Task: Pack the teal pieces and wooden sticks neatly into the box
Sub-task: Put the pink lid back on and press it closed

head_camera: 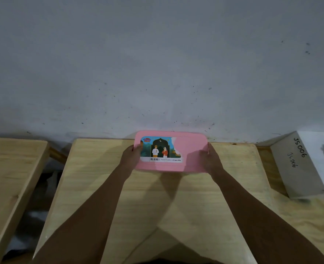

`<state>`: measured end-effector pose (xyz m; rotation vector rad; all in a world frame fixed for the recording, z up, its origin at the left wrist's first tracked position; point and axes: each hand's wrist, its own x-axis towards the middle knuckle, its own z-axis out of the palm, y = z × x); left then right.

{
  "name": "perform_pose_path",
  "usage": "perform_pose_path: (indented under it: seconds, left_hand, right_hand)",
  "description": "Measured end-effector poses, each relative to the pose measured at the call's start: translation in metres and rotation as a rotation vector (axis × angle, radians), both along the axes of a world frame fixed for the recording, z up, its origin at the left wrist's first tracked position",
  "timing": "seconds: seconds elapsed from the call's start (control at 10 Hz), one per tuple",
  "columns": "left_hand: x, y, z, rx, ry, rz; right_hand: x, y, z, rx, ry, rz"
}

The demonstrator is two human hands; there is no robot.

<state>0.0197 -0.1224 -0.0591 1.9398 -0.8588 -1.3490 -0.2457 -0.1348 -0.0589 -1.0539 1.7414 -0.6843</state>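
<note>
A pink box (190,150) with its lid on lies at the far edge of the light wooden table (157,197), close to the wall. A partly torn picture sticker covers the left half of the lid. My left hand (131,154) grips the box's left end, thumb on the lid. My right hand (210,159) grips the right end the same way. No teal pieces or wooden sticks show anywhere in the head view; the lid hides the inside of the box.
A grey-white carton (298,168) marked "JS006" lies at the right on the table. A second wooden table (9,178) stands to the left across a gap. A grey speckled wall (157,63) rises just behind the box.
</note>
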Motion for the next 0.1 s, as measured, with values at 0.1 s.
perform_pose_path:
  seconds: [0.1]
  left_hand:
    - [0.0013, -0.0104, 0.0208, -0.025, -0.086, -0.112]
  right_hand:
    - [-0.0017, -0.0151, 0.0225, 0.049, 0.148, 0.120]
